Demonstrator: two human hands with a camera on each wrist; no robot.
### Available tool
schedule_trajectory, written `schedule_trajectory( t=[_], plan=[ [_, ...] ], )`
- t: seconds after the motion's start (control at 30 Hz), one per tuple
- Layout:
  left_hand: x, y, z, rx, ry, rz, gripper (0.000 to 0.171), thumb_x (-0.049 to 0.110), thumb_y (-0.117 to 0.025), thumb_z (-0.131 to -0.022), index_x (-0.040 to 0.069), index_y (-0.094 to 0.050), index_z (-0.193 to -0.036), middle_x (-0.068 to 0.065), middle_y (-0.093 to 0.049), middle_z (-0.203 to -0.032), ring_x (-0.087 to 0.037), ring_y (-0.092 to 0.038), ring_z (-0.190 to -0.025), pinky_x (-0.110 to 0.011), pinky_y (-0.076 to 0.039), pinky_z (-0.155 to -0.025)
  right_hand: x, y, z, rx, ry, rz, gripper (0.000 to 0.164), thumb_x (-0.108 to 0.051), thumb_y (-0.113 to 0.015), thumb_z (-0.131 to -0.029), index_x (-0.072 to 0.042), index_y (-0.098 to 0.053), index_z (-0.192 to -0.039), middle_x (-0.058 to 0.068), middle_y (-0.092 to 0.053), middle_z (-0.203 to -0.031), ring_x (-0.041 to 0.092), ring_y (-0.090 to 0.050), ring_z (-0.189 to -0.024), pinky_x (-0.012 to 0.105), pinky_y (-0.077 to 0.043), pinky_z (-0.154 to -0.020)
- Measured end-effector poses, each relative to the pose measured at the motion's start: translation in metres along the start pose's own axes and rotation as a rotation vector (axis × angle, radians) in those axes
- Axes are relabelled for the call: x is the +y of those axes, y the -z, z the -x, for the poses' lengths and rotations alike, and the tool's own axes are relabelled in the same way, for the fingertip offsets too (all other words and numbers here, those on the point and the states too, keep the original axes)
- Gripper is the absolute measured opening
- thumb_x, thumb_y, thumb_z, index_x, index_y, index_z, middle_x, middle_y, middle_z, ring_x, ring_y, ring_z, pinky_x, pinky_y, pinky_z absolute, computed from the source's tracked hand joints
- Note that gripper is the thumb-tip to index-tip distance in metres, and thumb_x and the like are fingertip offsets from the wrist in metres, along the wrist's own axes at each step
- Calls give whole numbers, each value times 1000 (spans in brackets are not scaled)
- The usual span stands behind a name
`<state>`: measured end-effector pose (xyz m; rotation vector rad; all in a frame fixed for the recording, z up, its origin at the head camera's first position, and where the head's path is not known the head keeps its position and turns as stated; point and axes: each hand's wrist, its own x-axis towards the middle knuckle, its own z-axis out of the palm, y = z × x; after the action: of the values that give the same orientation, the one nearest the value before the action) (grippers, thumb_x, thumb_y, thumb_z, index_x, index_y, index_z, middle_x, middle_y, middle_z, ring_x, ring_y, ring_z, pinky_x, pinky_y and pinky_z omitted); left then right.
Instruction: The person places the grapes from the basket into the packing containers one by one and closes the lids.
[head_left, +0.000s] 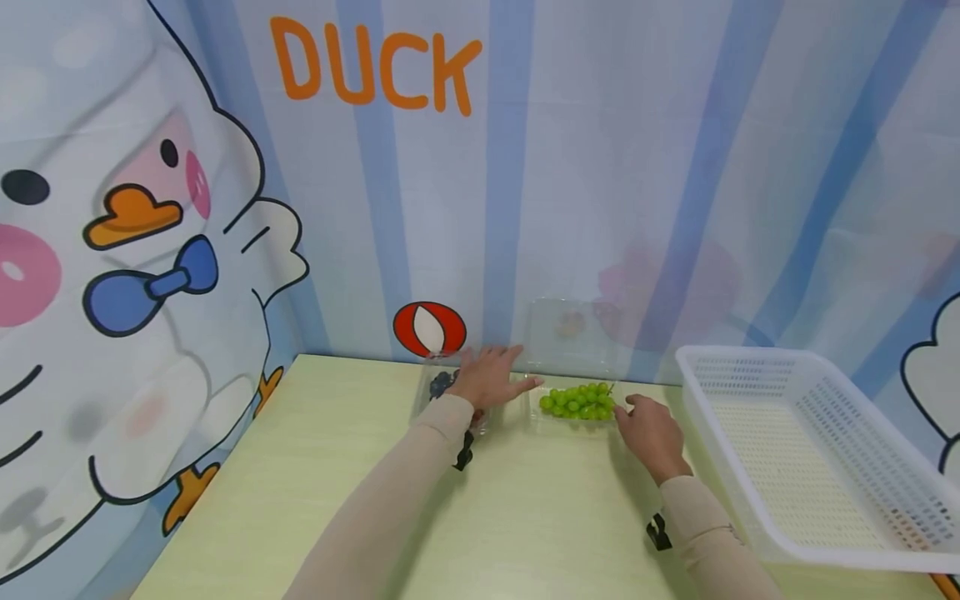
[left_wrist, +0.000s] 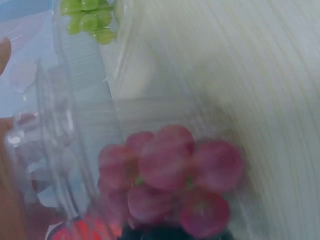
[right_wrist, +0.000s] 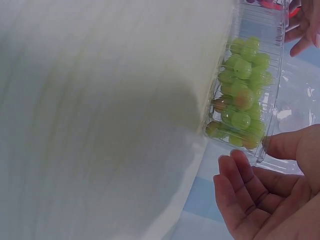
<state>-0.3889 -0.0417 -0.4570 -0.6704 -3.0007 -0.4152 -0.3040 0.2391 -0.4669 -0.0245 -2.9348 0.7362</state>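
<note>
Over a clear plastic box (left_wrist: pixel 65 155) on the left, my left hand (head_left: pixel 487 382) reaches with its fingers spread apart. Dark grapes (head_left: pixel 441 384) show past that hand in the head view, and a bunch of red grapes (left_wrist: pixel 167 162) shows through the plastic in the left wrist view. To the right stands a second clear box with green grapes (head_left: pixel 576 402), its clear lid (head_left: pixel 566 333) raised at the back. My right hand (head_left: pixel 654 435) is at this box's right end, thumb right at the rim (right_wrist: pixel 261 155) and other fingers loosely bent below it.
A white plastic basket (head_left: pixel 720 467) stands at the right of the pale wooden table (head_left: pixel 525 517). Behind the table hangs a blue striped curtain (head_left: pixel 450 208) printed with ducks, close behind both boxes.
</note>
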Motion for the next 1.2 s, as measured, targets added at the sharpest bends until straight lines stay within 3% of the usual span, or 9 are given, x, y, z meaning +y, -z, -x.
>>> schedule_trajectory(
  t=[0.2, 0.53, 0.77, 0.9, 1.0, 1.2],
  plan=[
    [8, 4, -7, 41, 41, 126, 83, 69, -43, -99, 12, -36, -159, -8, -46, -157, -31, -43, -145, -62, -13, -122, 5, -3, -1, 5, -7, -2, 47, -28, -55, -104, 7, -60, -136, 25, -71, -116, 34, -72, -90, 46, -56, -63],
    [13, 3, -24, 66, 116, 243, 66, 48, -49, -106, 7, -40, -156, -12, -49, -155, -32, -43, -145, -58, -13, -124, 3, 1, 1, -24, -6, 13, 47, -28, -51, -107, 5, -58, -140, 25, -68, -125, 35, -71, -89, 47, -55, -65],
    [15, 1, -32, 100, 140, 298, 50, 30, -48, -109, 2, -46, -151, -16, -59, -143, -34, -53, -134, -47, -39, -115, 5, 0, 1, -79, 6, -33, 46, -22, -47, -108, 7, -51, -144, 28, -59, -137, 43, -66, -108, 55, -54, -84],
    [18, 1, -36, 123, 171, 327, 46, 26, -50, -109, 1, -49, -147, -17, -61, -140, -35, -56, -130, -46, -45, -109, 8, -1, -1, -94, 10, -89, 47, -19, -46, -108, 10, -48, -145, 24, -69, -113, 35, -65, -80, 45, -52, -69],
    [20, 3, -38, 136, 187, 334, 44, 25, -51, -108, 1, -52, -145, -17, -62, -138, -33, -58, -128, -45, -46, -109, 9, -1, -2, -108, -1, -132, 48, -19, -46, -108, 10, -46, -146, 18, -68, -94, 22, -50, -59, 37, -43, -57],
    [21, 5, -40, 172, 180, 369, 36, 20, -51, -108, 3, -56, -140, -15, -68, -129, -30, -63, -120, -42, -50, -103, 10, 1, 0, -104, 0, -148, 48, -19, -47, -108, 10, -45, -146, 18, -72, -100, 17, -55, -62, 33, -43, -56]
  ],
)
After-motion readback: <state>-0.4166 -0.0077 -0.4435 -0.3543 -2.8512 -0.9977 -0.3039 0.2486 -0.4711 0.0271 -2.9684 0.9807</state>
